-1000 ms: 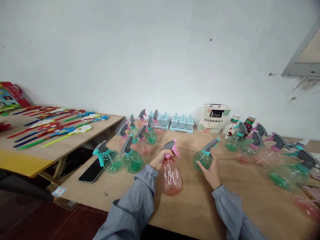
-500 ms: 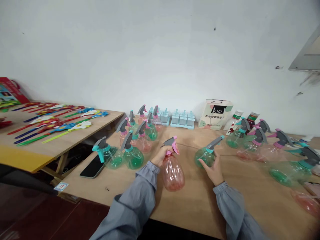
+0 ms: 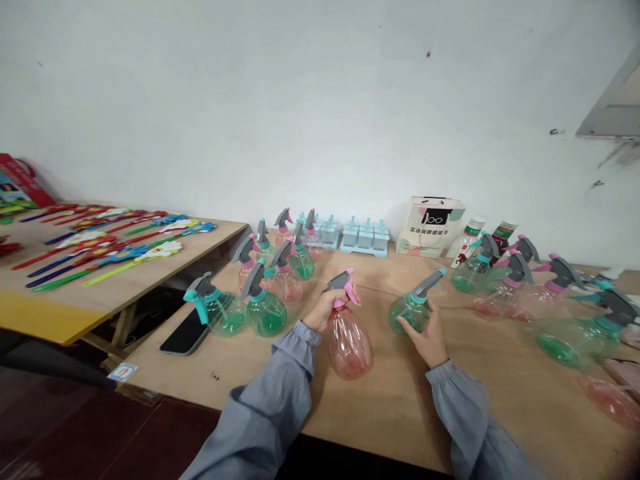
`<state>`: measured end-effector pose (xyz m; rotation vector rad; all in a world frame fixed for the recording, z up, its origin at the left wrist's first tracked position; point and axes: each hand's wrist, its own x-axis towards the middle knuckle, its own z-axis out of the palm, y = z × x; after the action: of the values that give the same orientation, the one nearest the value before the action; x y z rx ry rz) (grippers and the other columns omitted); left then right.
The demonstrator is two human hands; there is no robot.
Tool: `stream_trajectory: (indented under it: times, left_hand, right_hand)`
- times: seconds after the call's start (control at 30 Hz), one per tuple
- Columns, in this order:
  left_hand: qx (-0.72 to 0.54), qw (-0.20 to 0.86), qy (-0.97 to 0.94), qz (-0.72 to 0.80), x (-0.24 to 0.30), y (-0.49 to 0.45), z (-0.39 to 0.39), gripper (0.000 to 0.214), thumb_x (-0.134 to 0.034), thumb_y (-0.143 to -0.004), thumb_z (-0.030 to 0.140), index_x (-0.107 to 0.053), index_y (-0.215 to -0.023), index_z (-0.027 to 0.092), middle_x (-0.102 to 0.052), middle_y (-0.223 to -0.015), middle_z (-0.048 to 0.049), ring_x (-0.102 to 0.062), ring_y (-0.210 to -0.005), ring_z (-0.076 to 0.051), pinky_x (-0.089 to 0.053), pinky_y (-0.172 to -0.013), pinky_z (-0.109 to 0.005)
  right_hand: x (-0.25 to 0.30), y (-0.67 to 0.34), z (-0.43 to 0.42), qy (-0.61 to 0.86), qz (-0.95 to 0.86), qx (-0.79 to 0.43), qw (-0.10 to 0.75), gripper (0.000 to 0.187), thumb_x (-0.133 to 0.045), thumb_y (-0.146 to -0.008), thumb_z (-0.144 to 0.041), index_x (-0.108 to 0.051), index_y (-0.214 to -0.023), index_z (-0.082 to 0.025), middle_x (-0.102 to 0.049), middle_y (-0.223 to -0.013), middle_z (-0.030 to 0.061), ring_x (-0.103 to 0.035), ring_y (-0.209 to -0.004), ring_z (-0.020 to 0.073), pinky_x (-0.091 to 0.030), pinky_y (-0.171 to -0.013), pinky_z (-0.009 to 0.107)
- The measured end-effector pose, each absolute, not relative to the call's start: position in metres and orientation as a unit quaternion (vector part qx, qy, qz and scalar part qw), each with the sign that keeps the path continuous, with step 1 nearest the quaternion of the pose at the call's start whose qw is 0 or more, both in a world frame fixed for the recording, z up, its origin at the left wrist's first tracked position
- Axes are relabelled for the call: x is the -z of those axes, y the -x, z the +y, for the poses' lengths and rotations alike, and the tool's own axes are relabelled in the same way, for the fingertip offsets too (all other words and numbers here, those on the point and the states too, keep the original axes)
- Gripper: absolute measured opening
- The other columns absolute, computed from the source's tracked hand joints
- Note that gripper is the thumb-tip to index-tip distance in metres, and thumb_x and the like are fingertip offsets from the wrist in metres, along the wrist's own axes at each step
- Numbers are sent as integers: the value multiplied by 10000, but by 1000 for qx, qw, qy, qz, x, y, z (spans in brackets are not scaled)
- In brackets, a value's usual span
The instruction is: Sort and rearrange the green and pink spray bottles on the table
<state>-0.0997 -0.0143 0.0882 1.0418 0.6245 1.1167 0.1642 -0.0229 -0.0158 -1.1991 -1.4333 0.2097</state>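
My left hand is closed around the neck of a pink spray bottle, which has a grey and pink trigger head and leans slightly. Whether its base touches the table cannot be made out. To the right, my right hand grips the body of a green spray bottle, its grey head with a turquoise nozzle pointing right. Left of my hands stands a group of pink and green spray bottles, the nearest a green spray bottle. Several more stand at the right, among them a pink spray bottle.
A phone lies under a green bottle near the table's left edge. Light-blue popsicle moulds, a paper bag and two labelled bottles stand by the wall. Hand-shaped clappers cover the neighbouring table.
The pink spray bottle in my left hand has shifted slightly to the right at its base. My right hand keeps its hold on the green spray bottle.
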Motion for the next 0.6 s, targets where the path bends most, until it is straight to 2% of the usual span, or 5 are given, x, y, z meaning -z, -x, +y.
stream_trajectory:
  times: [0.1, 0.23, 0.33, 0.5, 0.6]
  left_hand:
    - [-496, 671, -469, 289, -93, 97, -18, 227, -541, -506, 178, -667, -691, 144, -727, -829, -83, -655, -753, -180, -438, -558, -232]
    - [-489, 676, -483, 265, -95, 93, -21, 360, -572, -554, 197, -707, -885, 153, -734, -916, -88, -671, -846, -207, -462, -628, -257]
    - [-470, 691, -487, 255, -94, 93, -22, 409, -600, -587, 210, -699, -981, 161, -733, -972, -95, -672, -902, -221, -443, -600, -246]
    - [-499, 682, -458, 276, -94, 94, -23, 373, -553, -529, 204, -704, -864, 138, -722, -837, -73, -622, -664, -153, -357, -470, -213]
    - [-495, 670, -470, 292, -95, 93, -24, 343, -548, -518, 203, -702, -818, 141, -710, -805, -68, -588, -619, -144, -366, -481, -234]
  right_hand:
    - [14, -164, -24, 515, -619, -88, 586, 854, -740, -702, -597, -394, -1361, -176, -526, -1286, 169, -548, -1165, 299, -460, -1004, 545]
    - [11, -162, -26, 523, -618, -86, 581, 827, -744, -711, -572, -399, -1354, -183, -527, -1283, 167, -553, -1157, 300, -448, -1016, 562]
    - [10, -161, -27, 525, -618, -80, 580, 812, -749, -712, -560, -407, -1345, -184, -527, -1282, 168, -561, -1147, 301, -440, -1024, 575]
    - [9, -161, -28, 524, -623, -70, 576, 816, -754, -701, -564, -421, -1335, -173, -531, -1281, 175, -564, -1152, 310, -442, -1025, 574]
    - [8, -161, -29, 525, -625, -74, 572, 820, -749, -704, -565, -422, -1341, -164, -534, -1276, 179, -561, -1164, 322, -448, -1016, 574]
